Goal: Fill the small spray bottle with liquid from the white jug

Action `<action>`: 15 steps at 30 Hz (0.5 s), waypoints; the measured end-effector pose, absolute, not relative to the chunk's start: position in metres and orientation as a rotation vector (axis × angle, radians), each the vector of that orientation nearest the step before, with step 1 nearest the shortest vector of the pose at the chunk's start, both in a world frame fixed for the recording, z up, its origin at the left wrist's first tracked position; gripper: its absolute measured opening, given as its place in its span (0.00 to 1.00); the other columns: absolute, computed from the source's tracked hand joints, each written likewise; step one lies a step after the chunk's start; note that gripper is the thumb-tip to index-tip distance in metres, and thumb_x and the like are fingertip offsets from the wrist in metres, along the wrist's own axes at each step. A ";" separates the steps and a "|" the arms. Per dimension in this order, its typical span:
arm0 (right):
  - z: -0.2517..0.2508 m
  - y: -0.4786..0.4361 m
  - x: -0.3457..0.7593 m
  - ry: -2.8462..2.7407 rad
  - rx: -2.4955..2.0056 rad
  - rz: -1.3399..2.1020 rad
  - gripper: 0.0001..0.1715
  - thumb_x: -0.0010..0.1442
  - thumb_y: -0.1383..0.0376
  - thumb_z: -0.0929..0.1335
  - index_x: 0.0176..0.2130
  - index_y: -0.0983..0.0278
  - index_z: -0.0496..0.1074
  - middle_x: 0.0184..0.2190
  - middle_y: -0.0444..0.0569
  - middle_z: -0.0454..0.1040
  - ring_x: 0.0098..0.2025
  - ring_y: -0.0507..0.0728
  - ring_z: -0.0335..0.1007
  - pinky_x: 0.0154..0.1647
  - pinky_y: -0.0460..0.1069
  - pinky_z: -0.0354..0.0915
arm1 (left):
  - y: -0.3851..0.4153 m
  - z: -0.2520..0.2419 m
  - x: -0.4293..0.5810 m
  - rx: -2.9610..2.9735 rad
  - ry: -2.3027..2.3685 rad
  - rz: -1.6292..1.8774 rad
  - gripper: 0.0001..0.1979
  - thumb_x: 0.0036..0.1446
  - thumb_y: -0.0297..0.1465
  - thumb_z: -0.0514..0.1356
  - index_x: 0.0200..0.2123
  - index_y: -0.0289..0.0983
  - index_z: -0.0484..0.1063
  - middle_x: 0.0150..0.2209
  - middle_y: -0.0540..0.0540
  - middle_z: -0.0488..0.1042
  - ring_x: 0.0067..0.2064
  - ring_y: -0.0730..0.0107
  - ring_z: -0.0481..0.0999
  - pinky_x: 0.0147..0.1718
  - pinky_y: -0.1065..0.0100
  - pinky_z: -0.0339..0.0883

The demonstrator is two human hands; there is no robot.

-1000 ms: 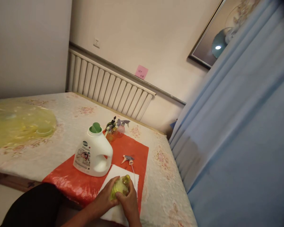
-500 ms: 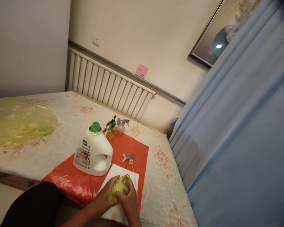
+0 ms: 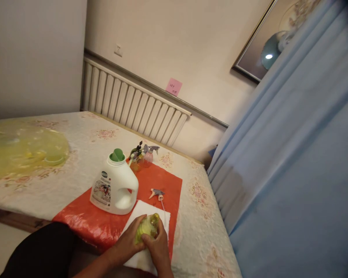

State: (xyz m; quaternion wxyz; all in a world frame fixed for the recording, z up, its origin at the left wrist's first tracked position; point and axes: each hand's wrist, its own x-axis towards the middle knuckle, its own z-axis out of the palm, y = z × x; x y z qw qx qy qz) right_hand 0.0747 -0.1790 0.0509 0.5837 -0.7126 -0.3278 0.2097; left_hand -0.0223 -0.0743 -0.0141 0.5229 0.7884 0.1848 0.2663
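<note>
Both hands hold a small yellow-green bottle (image 3: 147,228) over a white cloth (image 3: 142,231) near the bed's front edge. My left hand (image 3: 129,242) wraps the bottle from the left and my right hand (image 3: 159,247) grips it from below and the right. The bottle's open neck points up and away, with no sprayer on it. A detached spray head with its tube (image 3: 157,194) lies on the red plastic sheet (image 3: 162,179) just beyond the cloth.
A white detergent jug with a green cap (image 3: 114,185) stands left of the cloth. Several small spray bottles (image 3: 142,155) cluster at the sheet's far edge. A yellow plastic item (image 3: 23,148) lies far left. Blue curtains (image 3: 292,154) hang on the right, a radiator (image 3: 133,106) behind.
</note>
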 end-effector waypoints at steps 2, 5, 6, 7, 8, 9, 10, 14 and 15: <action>0.051 -0.179 0.075 -0.763 -1.670 0.490 0.41 0.40 0.73 0.70 0.55 0.65 0.69 0.53 0.53 0.74 0.55 0.65 0.70 0.56 0.54 0.66 | -0.075 -0.014 -0.023 1.882 0.437 0.641 0.40 0.48 0.38 0.65 0.62 0.41 0.52 0.62 0.38 0.63 0.62 0.50 0.64 0.60 0.54 0.58; 0.048 -0.179 0.075 -0.768 -1.688 0.489 0.41 0.40 0.73 0.70 0.56 0.66 0.68 0.53 0.54 0.73 0.55 0.65 0.69 0.56 0.54 0.66 | -0.075 -0.015 -0.023 1.881 0.438 0.639 0.40 0.48 0.38 0.65 0.63 0.42 0.51 0.62 0.38 0.63 0.62 0.50 0.64 0.61 0.53 0.58; 0.048 -0.179 0.076 -0.771 -1.694 0.487 0.41 0.40 0.73 0.70 0.56 0.66 0.68 0.54 0.54 0.73 0.56 0.65 0.69 0.56 0.54 0.66 | -0.075 -0.016 -0.022 1.885 0.441 0.638 0.41 0.48 0.38 0.65 0.63 0.42 0.51 0.62 0.39 0.63 0.62 0.50 0.63 0.61 0.53 0.58; 0.047 -0.179 0.076 -0.771 -1.699 0.485 0.41 0.41 0.73 0.70 0.56 0.66 0.68 0.54 0.54 0.73 0.56 0.65 0.69 0.56 0.54 0.66 | -0.074 -0.017 -0.022 1.889 0.445 0.637 0.41 0.48 0.39 0.65 0.63 0.42 0.51 0.62 0.39 0.63 0.62 0.50 0.63 0.61 0.53 0.58; 0.046 -0.179 0.076 -0.768 -1.703 0.484 0.41 0.41 0.73 0.70 0.57 0.65 0.68 0.54 0.53 0.73 0.56 0.64 0.69 0.56 0.54 0.66 | -0.074 -0.017 -0.021 1.891 0.451 0.639 0.41 0.48 0.39 0.65 0.63 0.42 0.51 0.62 0.39 0.63 0.62 0.50 0.63 0.61 0.54 0.58; 0.045 -0.179 0.076 -0.766 -1.704 0.483 0.41 0.41 0.73 0.70 0.57 0.65 0.68 0.54 0.53 0.73 0.56 0.64 0.69 0.56 0.54 0.66 | -0.074 -0.018 -0.021 1.891 0.455 0.642 0.41 0.47 0.39 0.65 0.63 0.42 0.52 0.62 0.39 0.63 0.62 0.50 0.63 0.61 0.54 0.58; 0.044 -0.179 0.076 -0.763 -1.704 0.481 0.42 0.41 0.73 0.70 0.57 0.65 0.68 0.54 0.53 0.73 0.56 0.64 0.69 0.56 0.54 0.66 | -0.074 -0.018 -0.021 1.890 0.455 0.646 0.41 0.47 0.39 0.65 0.62 0.41 0.52 0.62 0.38 0.63 0.62 0.50 0.63 0.61 0.54 0.58; 0.043 -0.180 0.076 -0.763 -1.727 0.474 0.43 0.41 0.73 0.71 0.57 0.66 0.67 0.54 0.54 0.72 0.57 0.65 0.68 0.57 0.55 0.64 | -0.074 -0.017 -0.020 1.885 0.446 0.649 0.41 0.47 0.38 0.65 0.62 0.42 0.52 0.62 0.39 0.63 0.62 0.50 0.64 0.61 0.53 0.58; 0.043 -0.180 0.076 -0.763 -1.729 0.474 0.43 0.41 0.73 0.71 0.58 0.66 0.67 0.55 0.55 0.72 0.57 0.65 0.68 0.57 0.55 0.64 | -0.074 -0.016 -0.021 1.888 0.440 0.647 0.40 0.47 0.38 0.65 0.62 0.43 0.52 0.62 0.39 0.63 0.62 0.51 0.64 0.61 0.54 0.59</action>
